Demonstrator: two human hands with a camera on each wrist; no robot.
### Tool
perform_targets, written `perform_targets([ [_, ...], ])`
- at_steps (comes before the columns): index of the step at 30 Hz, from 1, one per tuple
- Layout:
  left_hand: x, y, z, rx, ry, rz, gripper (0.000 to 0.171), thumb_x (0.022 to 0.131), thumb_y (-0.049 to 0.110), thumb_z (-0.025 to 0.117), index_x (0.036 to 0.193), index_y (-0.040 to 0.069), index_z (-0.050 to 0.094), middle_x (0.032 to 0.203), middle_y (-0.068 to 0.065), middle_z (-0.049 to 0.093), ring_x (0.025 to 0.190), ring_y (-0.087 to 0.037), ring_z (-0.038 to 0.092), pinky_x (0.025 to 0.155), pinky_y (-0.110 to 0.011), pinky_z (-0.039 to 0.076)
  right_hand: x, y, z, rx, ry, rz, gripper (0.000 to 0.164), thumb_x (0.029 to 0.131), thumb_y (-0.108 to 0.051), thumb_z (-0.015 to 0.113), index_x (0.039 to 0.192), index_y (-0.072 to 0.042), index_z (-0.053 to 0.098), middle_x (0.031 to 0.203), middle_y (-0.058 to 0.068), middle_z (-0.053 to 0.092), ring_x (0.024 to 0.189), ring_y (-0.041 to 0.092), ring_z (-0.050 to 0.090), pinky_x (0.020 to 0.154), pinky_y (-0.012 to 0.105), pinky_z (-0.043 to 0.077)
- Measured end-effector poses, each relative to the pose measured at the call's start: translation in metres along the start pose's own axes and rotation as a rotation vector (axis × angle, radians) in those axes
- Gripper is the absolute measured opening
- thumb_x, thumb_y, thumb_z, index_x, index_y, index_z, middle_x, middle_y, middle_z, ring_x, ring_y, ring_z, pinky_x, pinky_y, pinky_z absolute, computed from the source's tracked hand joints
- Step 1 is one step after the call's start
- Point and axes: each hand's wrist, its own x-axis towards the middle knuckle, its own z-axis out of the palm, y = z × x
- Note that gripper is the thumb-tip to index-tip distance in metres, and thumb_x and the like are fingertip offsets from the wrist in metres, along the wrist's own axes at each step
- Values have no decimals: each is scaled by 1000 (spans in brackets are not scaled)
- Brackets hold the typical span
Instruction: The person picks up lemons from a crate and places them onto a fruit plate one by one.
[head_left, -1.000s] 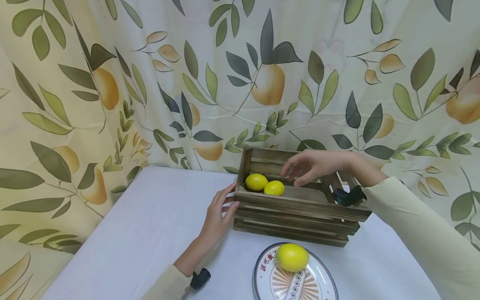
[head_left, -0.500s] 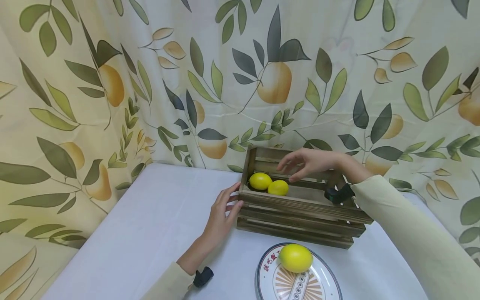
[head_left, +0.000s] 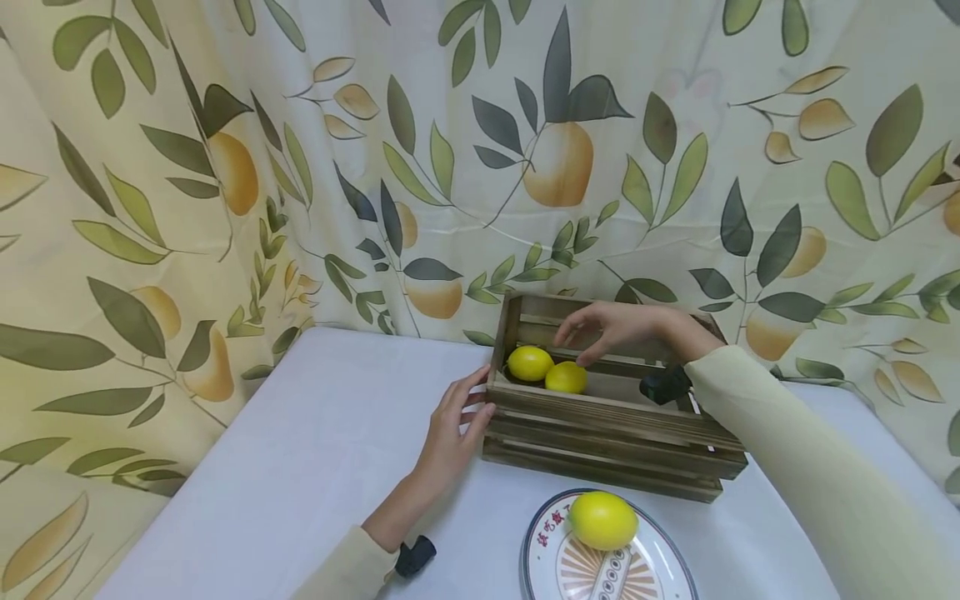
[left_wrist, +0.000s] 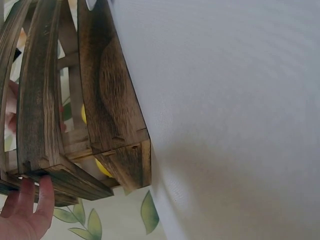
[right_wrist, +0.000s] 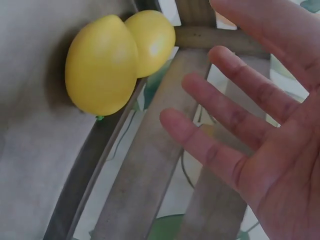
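Left hand (head_left: 450,429), fingers spread, touches brown slatted wooden crate (head_left: 600,414); right hand (head_left: 618,327), fingers apart, above two oval yellow lemons (head_left: 529,363) inside.

I've got writing on the plate (head_left: 546,575): red Chinese characters (head_left: 552,528) climbing along its left side, right up to the lemon (head_left: 603,521). I can pick out 吃; its neighbours are too small for me. Down the middle, a strip (head_left: 612,573) carries a row of round marks, unreadable from here.
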Motion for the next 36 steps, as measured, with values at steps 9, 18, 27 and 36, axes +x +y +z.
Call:
perform_targets([
  [9,0,1,1,0,-8,-17,50,98,10,58,146,15,43,135,-14,51,112,-29,61,89,-41,55,15,21,-3,-47,-4,11,45,89,-12,71,131,1,56,139,21,52,129,40,47,106,53,41],
  [18,-1,3,1,9,-12,-31,50,99,11,57,147,15,42,136,-13,50,113,-28,61,89,-41,55,24,31,4,-104,-96,4,50,90,-12,69,135,2,53,141,22,49,130,43,44,108,56,37],
  [27,-2,3,-3,36,-8,-49,51,98,12,58,147,16,41,137,-12,50,115,-25,60,89,-41,55,35,35,10,-230,-178,18,44,90,-11,68,133,-3,58,136,20,51,121,42,52,99,49,48],
  [36,-1,3,0,26,-18,-39,51,99,13,57,147,16,41,136,-12,50,114,-26,60,89,-41,55,31,39,15,-184,-275,106,44,89,-12,71,131,-7,59,126,10,57,106,24,60,84,40,55],
])
